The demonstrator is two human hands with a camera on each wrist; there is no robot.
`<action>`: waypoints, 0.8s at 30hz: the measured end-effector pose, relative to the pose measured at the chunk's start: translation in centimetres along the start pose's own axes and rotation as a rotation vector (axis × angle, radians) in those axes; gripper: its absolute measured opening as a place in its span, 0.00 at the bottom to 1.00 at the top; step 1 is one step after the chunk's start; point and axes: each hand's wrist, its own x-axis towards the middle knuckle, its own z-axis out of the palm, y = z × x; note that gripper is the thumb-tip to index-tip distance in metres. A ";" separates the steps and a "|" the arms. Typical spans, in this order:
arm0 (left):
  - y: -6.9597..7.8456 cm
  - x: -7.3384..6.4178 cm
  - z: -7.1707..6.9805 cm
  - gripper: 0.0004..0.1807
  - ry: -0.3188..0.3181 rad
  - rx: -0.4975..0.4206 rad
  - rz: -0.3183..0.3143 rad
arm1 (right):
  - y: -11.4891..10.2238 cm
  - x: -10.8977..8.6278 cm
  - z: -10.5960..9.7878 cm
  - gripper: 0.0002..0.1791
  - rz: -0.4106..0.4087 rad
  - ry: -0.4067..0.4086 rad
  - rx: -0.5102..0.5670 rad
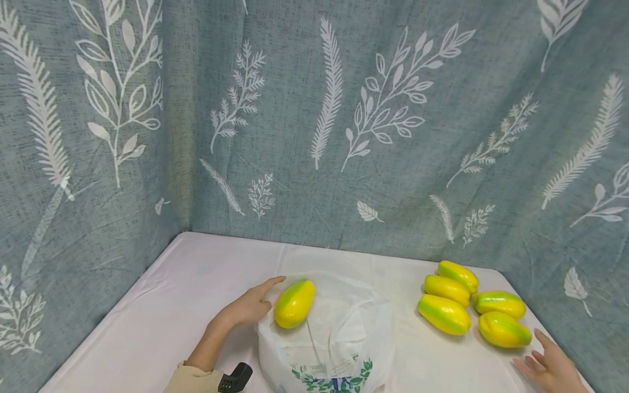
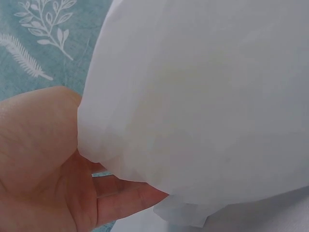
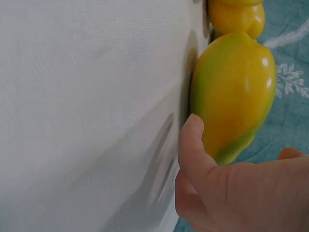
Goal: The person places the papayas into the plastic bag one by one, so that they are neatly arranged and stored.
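A white plastic bag (image 1: 354,349) with a green leaf print stands on the table. At its mouth, on the left, a yellow-green papaya (image 1: 295,304) lies near the thumb of my left hand (image 1: 250,304). That hand holds the bag's left rim, its index finger stretched along the edge; in the left wrist view the thin film (image 2: 193,111) runs between thumb and fingers and hides the fingertips. Over on the right, my right hand (image 1: 550,363) has its fingers spread, holding nothing, close beside the nearest papaya (image 1: 505,329), which fills much of the right wrist view.
Several more papayas lie grouped at the table's right side, among them one in front (image 1: 444,315) and one at the back (image 1: 458,275). A leaf-patterned curtain (image 1: 295,136) borders the table (image 1: 147,322) at the back and both sides.
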 end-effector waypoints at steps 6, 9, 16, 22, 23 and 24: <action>0.0 0.0 0.0 0.33 -0.007 0.000 -0.001 | -0.8 0.6 0.7 0.55 0.135 -0.021 0.299; 0.0 -0.1 0.0 0.32 -0.002 -0.002 -0.005 | -2.4 0.3 1.2 0.39 0.338 0.054 0.679; -0.1 -0.1 0.2 0.32 0.009 -0.005 -0.016 | -3.1 1.7 2.6 0.59 0.386 0.179 0.822; 0.0 -0.1 0.2 0.32 0.006 -0.006 -0.015 | -4.2 1.4 2.7 0.58 0.389 0.204 0.775; 0.0 -0.1 0.2 0.32 0.007 -0.006 -0.017 | -4.5 1.2 2.7 0.57 0.394 0.204 0.786; -0.1 -0.1 0.2 0.33 0.008 -0.006 -0.016 | -4.9 0.9 2.7 0.56 0.403 0.205 0.807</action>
